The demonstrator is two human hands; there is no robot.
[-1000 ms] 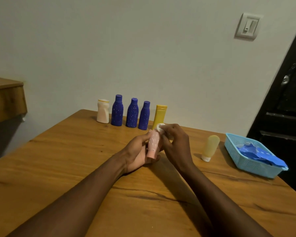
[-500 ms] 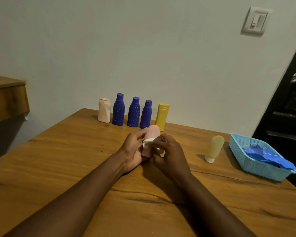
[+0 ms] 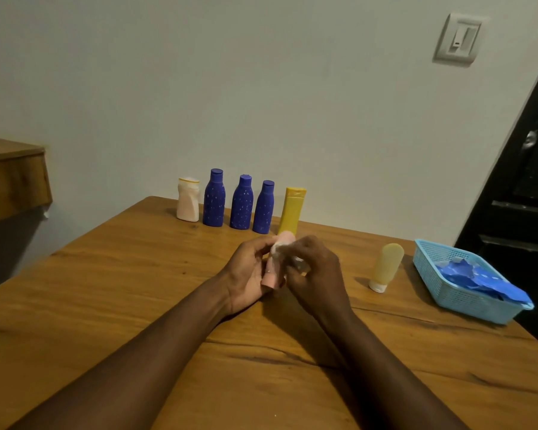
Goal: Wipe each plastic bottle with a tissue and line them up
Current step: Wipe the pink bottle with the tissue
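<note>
My left hand [image 3: 251, 274] grips a small pink bottle [image 3: 270, 276] held cap-down over the middle of the wooden table [image 3: 121, 290]. My right hand [image 3: 316, 274] pinches a white tissue [image 3: 277, 250] against the bottle's upper part. Along the table's far edge stands a row: a white bottle [image 3: 188, 200], three blue bottles [image 3: 214, 198], [image 3: 241, 203], [image 3: 263, 207] and a yellow bottle [image 3: 292, 211]. A pale yellow tube bottle [image 3: 384, 268] stands on its white cap to the right, apart from the row.
A light blue plastic basket [image 3: 448, 293] with blue wrappers [image 3: 479, 279] in it sits at the table's right edge. A wooden shelf [image 3: 10, 178] juts out at the left. A dark door [image 3: 525, 181] is at the right, a wall switch [image 3: 457, 38] above.
My right hand has slid the tissue from the bottle's middle back up to its top. The bottle stays in my left hand. The camera tilted slightly.
</note>
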